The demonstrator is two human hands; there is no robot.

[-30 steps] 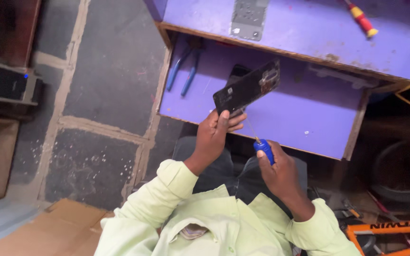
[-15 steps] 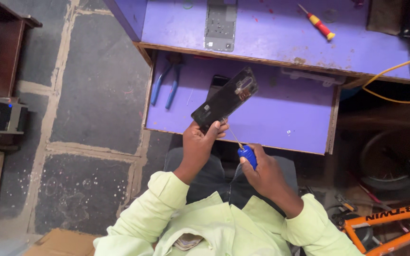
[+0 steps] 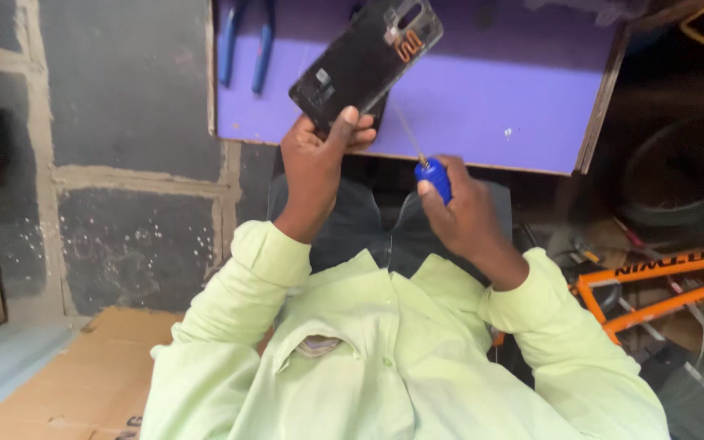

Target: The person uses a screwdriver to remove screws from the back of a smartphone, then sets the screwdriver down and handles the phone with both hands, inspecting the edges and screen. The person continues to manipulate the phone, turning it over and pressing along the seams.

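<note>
Looking straight down at 2 hands over a purple worktop (image 3: 482,106). Left hand (image 3: 319,159) clamped on the lower end of a black phone (image 3: 366,61), opened up with its back panel gone, thumb pressed flat on the near edge and fingers curled under. Phone held up in the air, tilted, top end pointing away toward the far right, some orange-ish coil bit showing near the camera cutout. Hovers above the worktop's front edge, not resting on it. Right hand (image 3: 462,216) wrapped tight round the blue handle of a small screwdriver (image 3: 425,159), thin shaft running up and left toward the phone; can't tell if the tip actually touches it. Both hands close together, just in front of the worktop edge, above a lap in dark trousers (image 3: 368,232). Pale green shirt sleeves (image 3: 242,301) filling the bottom. On the worktop's far left, a pair of blue-handled pliers (image 3: 246,41) lying flat, well apart from the phone. Off to the right, an orange bike frame (image 3: 662,285) and a dark tyre (image 3: 678,175). Stone floor (image 3: 116,98) on the left, some flattened cardboard (image 3: 67,383) in the bottom left corner.
</note>
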